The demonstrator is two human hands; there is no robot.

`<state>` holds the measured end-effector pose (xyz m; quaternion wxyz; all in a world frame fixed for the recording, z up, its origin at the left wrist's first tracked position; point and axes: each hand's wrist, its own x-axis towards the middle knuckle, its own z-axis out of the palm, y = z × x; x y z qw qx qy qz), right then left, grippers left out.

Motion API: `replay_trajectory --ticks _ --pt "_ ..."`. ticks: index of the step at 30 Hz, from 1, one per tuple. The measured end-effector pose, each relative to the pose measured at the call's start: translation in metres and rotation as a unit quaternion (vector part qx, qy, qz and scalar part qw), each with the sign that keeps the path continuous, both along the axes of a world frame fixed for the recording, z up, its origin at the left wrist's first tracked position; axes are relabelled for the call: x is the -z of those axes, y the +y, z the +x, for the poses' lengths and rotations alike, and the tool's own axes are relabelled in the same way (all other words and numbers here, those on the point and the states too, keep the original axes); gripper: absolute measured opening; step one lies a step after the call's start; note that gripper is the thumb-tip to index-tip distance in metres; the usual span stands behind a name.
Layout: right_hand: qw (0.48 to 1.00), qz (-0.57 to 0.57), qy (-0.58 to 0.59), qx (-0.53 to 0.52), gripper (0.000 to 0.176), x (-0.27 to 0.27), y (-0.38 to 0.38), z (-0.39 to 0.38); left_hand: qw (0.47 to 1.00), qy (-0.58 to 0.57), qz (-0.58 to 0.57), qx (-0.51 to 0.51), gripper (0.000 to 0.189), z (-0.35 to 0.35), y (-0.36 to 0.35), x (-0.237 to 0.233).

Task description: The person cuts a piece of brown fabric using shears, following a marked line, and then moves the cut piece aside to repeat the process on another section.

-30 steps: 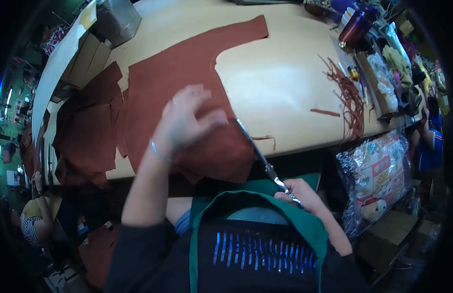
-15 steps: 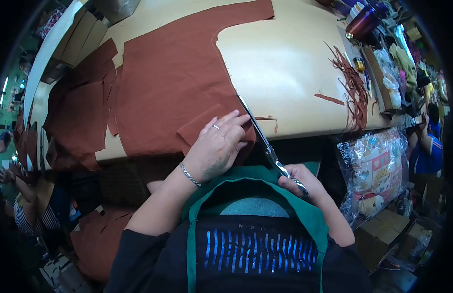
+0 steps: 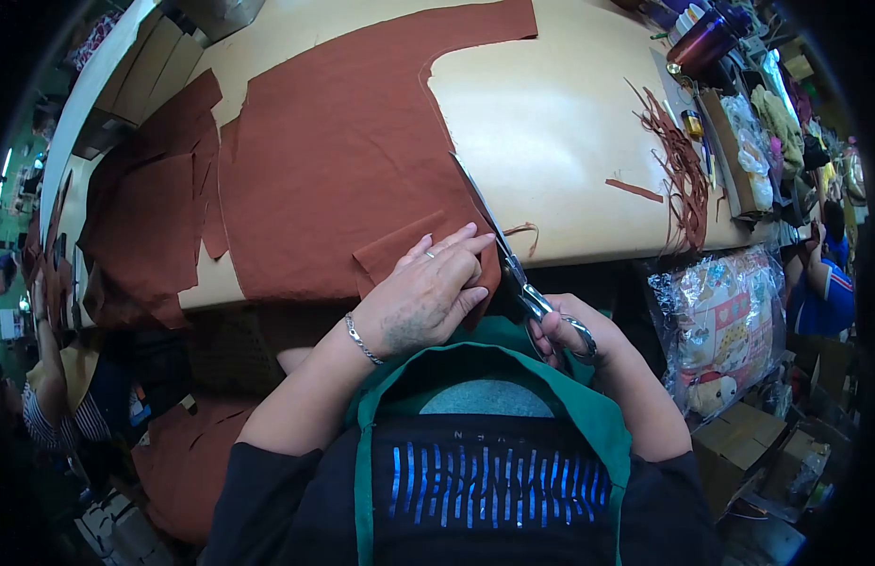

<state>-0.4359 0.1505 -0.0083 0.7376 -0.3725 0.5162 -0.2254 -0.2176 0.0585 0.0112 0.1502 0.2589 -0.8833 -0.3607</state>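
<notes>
Two hands work the rust fabric (image 3: pixel 343 160) at the near edge of the desk (image 3: pixel 551 123): left hand (image 3: pixel 428 288) flat, pinning it, right hand (image 3: pixel 574 340) gripping scissors (image 3: pixel 494 234), so firm pressure beside the blades likely gives a cleaner cut.

We look through one camera worn on the person's head, facing forward and steeply down over their green apron (image 3: pixel 598 429) to the near edge of the tabletop (image 3: pixel 551 123). We sit close, with the left hand (image 3: pixel 423 297) and right hand (image 3: pixel 574 335) mid-frame. The wide lens bends the far edge.
</notes>
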Motion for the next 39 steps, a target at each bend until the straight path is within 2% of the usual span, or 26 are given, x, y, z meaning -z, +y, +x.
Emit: replay_trajectory --ticks 9,12,15,17,19,21,29,35,39 --pt "0.998 -0.023 0.049 0.033 0.060 -0.001 0.010 0.003 0.997 0.049 0.047 0.026 0.016 -0.001 -0.005 0.000" --pt "0.997 -0.022 0.062 0.048 0.059 -0.002 0.017 0.001 0.985 0.098 0.140 0.032 0.017 -0.003 -0.006 0.002" --pt "0.995 -0.027 0.063 0.070 0.058 -0.002 0.025 -0.001 0.975 0.167 0.141 0.041 0.018 -0.009 -0.006 0.004" --pt "0.993 -0.026 0.071 0.088 0.058 -0.003 0.029 -0.001 0.973 0.133 0.182 0.043 0.017 -0.011 -0.006 -0.004" --pt "0.992 -0.023 0.086 0.089 0.057 -0.003 0.033 -0.003 0.972 0.143 0.181 0.052 0.016 -0.014 -0.007 -0.004" --pt "0.991 -0.020 0.100 0.091 0.057 -0.003 0.036 -0.004 0.967 0.200 0.140 0.068 0.015 -0.018 -0.006 0.003" --pt "0.987 -0.002 0.139 0.078 0.054 -0.012 0.039 -0.010 0.968 0.181 0.150 0.081 0.016 -0.016 -0.004 0.006" --pt "0.997 -0.019 0.062 0.048 0.058 -0.007 0.025 -0.017 0.970 0.147 0.168 0.092 0.021 -0.015 0.003 0.009" --pt "0.996 -0.019 0.086 0.033 0.061 -0.006 0.019 -0.017 0.970 0.158 0.156 0.099 0.033 -0.016 0.008 0.015"
